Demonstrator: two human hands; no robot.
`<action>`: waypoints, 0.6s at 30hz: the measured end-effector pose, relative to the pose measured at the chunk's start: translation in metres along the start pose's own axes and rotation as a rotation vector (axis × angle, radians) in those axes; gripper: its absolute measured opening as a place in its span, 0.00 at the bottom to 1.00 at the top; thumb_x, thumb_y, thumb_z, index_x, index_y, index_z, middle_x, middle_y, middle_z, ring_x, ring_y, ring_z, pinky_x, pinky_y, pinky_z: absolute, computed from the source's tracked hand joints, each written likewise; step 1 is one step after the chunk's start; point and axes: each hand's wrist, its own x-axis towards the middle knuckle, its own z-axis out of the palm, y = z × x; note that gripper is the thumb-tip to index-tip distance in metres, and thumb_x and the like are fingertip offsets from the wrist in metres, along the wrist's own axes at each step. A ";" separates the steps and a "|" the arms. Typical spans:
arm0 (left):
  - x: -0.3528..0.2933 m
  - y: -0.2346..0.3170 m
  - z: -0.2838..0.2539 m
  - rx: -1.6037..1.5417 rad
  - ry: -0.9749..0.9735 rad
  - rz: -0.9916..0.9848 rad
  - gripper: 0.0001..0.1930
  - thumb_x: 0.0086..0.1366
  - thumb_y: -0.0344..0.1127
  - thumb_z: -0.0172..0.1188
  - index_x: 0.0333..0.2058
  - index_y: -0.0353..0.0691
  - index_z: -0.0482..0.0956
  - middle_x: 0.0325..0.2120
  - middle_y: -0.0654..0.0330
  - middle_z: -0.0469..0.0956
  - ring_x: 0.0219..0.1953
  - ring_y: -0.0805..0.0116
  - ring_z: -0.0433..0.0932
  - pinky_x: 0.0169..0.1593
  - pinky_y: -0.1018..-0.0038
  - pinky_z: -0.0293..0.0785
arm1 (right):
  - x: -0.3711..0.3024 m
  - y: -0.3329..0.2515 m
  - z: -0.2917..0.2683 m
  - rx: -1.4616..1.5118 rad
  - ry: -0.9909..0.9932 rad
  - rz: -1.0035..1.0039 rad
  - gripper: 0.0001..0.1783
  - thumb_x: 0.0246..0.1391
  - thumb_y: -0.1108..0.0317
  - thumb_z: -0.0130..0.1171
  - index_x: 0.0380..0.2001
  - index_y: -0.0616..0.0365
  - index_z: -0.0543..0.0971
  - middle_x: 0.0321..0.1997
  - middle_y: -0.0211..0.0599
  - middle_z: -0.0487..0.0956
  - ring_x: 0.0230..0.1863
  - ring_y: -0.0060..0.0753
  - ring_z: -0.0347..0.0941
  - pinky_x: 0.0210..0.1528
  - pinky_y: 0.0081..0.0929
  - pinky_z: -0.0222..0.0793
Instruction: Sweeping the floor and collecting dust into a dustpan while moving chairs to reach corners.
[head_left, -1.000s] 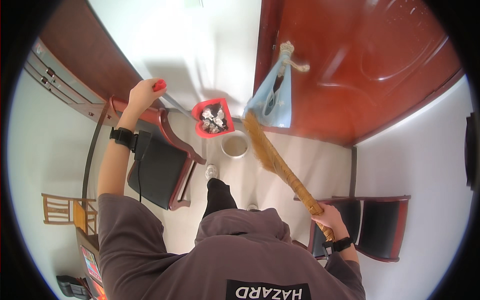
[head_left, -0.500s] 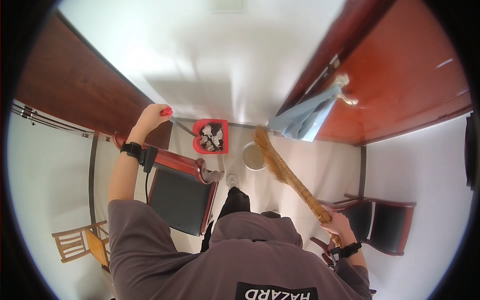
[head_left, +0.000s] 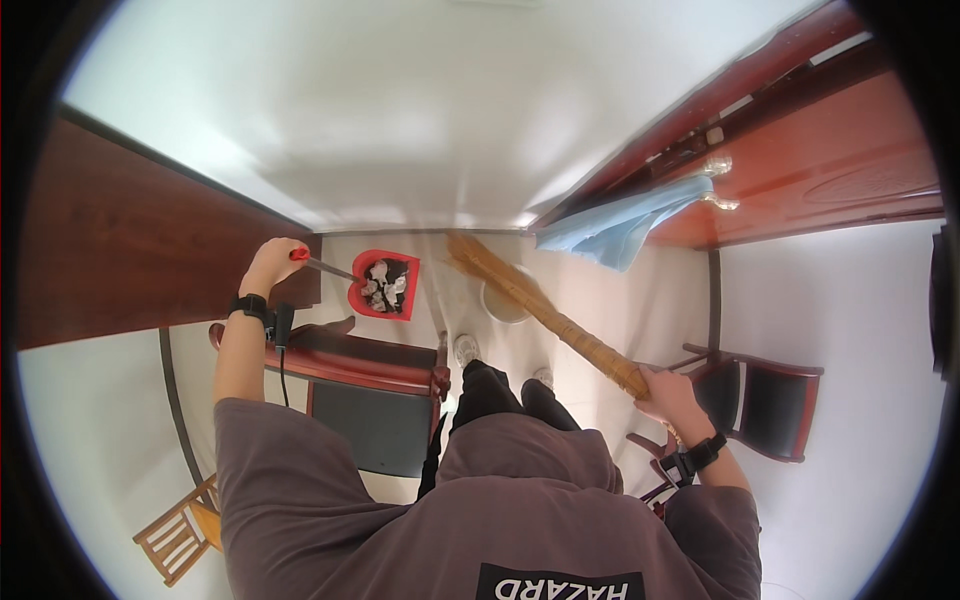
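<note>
My left hand (head_left: 272, 265) is closed around the red grip of a long-handled dustpan. The red pan (head_left: 412, 288) is at the far end of the dark handle, with crumpled paper scraps (head_left: 384, 288) inside it. My right hand (head_left: 675, 400) grips the handle end of a straw broom (head_left: 575, 335). The broom slants forward and left, its bristle end (head_left: 470, 256) to the right of the dustpan and apart from it. Beneath the broom, partly covered by it, is a round pale container (head_left: 499, 308) on the floor.
A dark wooden cabinet (head_left: 170, 230) stands at the left, near a red-framed chair with a black seat (head_left: 370, 425). A light blue cloth (head_left: 630, 222) hangs from the handle of a reddish door (head_left: 830, 180). Another black chair (head_left: 775, 410) is at the right, a small wooden chair (head_left: 180, 530) lower left.
The dustpan and the broom's bristle end have shifted left in view. My left hand has moved slightly left and lower. The surroundings have shifted too, as my head has moved.
</note>
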 end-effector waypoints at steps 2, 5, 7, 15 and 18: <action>-0.004 -0.031 0.005 -0.007 -0.011 -0.010 0.09 0.49 0.36 0.59 0.31 0.46 0.79 0.29 0.53 0.77 0.35 0.52 0.75 0.40 0.64 0.72 | 0.002 -0.021 -0.008 -0.009 0.002 0.001 0.31 0.35 0.56 0.61 0.46 0.54 0.69 0.26 0.42 0.77 0.30 0.44 0.75 0.33 0.38 0.71; 0.003 -0.064 0.019 -0.047 -0.024 -0.065 0.09 0.48 0.35 0.60 0.31 0.45 0.80 0.30 0.54 0.77 0.36 0.53 0.75 0.41 0.64 0.72 | 0.026 -0.039 -0.026 -0.042 0.035 -0.027 0.30 0.35 0.57 0.61 0.45 0.54 0.69 0.25 0.41 0.77 0.29 0.44 0.75 0.31 0.38 0.71; -0.002 -0.090 0.025 -0.057 -0.030 -0.077 0.09 0.47 0.34 0.61 0.31 0.45 0.80 0.31 0.53 0.77 0.36 0.53 0.75 0.42 0.64 0.71 | 0.031 -0.062 -0.040 -0.047 0.039 -0.039 0.30 0.36 0.58 0.61 0.45 0.54 0.68 0.24 0.40 0.77 0.28 0.45 0.75 0.30 0.39 0.71; 0.014 -0.134 0.077 -0.208 0.029 -0.178 0.11 0.47 0.30 0.60 0.32 0.39 0.79 0.32 0.49 0.77 0.36 0.51 0.75 0.42 0.66 0.71 | 0.085 -0.103 -0.071 -0.197 0.051 -0.133 0.31 0.37 0.63 0.59 0.49 0.56 0.68 0.22 0.38 0.76 0.25 0.41 0.75 0.25 0.35 0.69; 0.016 -0.147 0.090 -0.165 0.108 -0.160 0.11 0.47 0.30 0.60 0.33 0.39 0.79 0.31 0.49 0.77 0.36 0.51 0.75 0.41 0.66 0.71 | 0.095 -0.117 -0.076 -0.216 -0.002 -0.115 0.31 0.37 0.63 0.59 0.49 0.56 0.68 0.22 0.37 0.77 0.25 0.41 0.75 0.25 0.35 0.69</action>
